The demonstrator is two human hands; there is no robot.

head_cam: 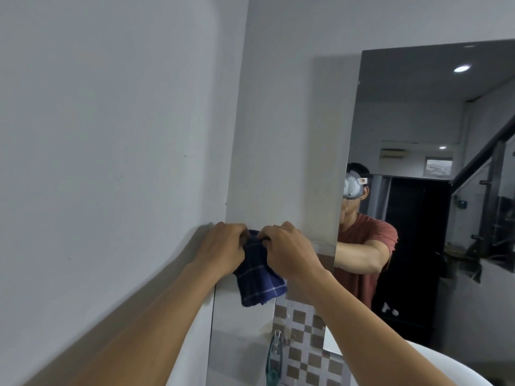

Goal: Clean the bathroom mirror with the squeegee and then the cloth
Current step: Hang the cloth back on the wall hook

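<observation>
A dark blue checked cloth (pixel 260 277) hangs between my two hands, against the wall corner left of the mirror. My left hand (pixel 223 247) grips its upper left part and my right hand (pixel 287 250) grips its upper right part, both held close together. The bathroom mirror (pixel 434 129) fills the right side and reflects a person in a red shirt. A squeegee-like tool with a teal handle (pixel 274 360) hangs on a hook low on the wall, below the cloth.
A plain grey wall (pixel 111 135) takes up the left half. Below the cloth is a strip of brown and white checked tiles (pixel 306 349). The white rim of a basin (pixel 459 366) shows at the bottom right.
</observation>
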